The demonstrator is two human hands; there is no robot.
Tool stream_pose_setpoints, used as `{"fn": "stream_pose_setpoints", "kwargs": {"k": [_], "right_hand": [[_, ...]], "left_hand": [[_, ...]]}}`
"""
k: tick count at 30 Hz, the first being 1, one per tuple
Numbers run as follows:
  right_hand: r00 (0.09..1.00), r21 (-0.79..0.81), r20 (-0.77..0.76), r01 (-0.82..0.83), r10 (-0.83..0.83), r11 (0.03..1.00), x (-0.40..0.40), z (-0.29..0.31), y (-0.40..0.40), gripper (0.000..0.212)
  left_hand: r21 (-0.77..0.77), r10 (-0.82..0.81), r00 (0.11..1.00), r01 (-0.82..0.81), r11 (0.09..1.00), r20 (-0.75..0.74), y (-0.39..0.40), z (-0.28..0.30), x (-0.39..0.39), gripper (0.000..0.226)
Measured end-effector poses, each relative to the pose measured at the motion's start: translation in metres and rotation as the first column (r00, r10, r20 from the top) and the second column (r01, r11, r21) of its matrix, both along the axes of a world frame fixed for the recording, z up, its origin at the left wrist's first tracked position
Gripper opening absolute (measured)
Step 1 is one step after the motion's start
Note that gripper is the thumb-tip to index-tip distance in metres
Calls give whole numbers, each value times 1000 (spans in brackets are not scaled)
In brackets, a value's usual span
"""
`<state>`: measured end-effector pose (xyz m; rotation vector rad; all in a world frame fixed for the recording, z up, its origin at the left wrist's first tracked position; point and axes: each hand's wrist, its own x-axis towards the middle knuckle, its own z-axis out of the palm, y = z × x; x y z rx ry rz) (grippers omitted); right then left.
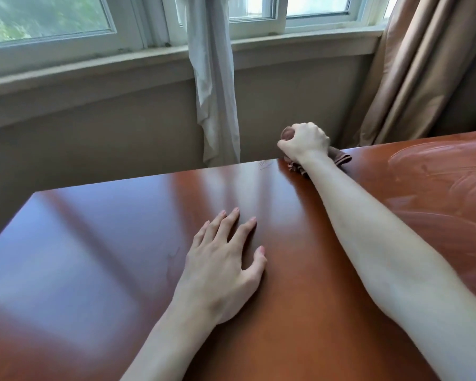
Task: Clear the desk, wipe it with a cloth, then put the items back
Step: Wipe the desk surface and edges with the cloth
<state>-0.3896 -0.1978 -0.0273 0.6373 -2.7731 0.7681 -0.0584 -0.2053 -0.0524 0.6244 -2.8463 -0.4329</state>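
A: Largest first?

B: Reddish wooden counter (99, 243), glossy, bare of items across all the visible top. Wet smear marks on the right part (434, 182); the left part only mirrors the window light.

A: Behind it?

B: Window (52, 20) above a sill, white sheer curtain (215, 86) hanging at centre, tan drape (423, 67) on the right.

A: The 2 hands?

B: Left hand (223, 259) flat on the counter near the middle, fingers straight and spread, holding nothing, probably bracing. Right hand (304, 141) stretched to the far edge, fingers curled tight round a bunched brown cloth (341, 156), a fold sticking out beside the wrist.

A: And the cloth itself?

B: Pressed onto the counter right at the back edge, close to the sheer curtain's hem.

A: How far along?

B: Clearing looks done: nothing on the surface. Wiping seemingly under way, right part smeared, far edge in hand, left part showing no streaks, so likely unwiped. Putting items back not begun; none of them in view.
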Motion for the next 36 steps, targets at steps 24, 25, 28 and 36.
{"fn": "stream_pose_setpoints", "kwargs": {"k": [24,25,28,36], "right_hand": [[960,-41,-31,-280,278,959,249,-1,189,33],[968,-44,-18,-251,251,967,230,0,175,32],[981,-38,-2,-192,192,981,174,1,129,34],[995,-85,8,-94,95,992,62,-1,16,30]], "left_hand": [[-28,-40,999,41,999,33,-1,-3,0,71],[-23,-44,999,45,999,26,-1,-3,1,73],[-17,-50,999,50,999,12,-1,-2,2,71],[-4,-21,1000,21,1000,-10,-6,-5,-1,73]]}}
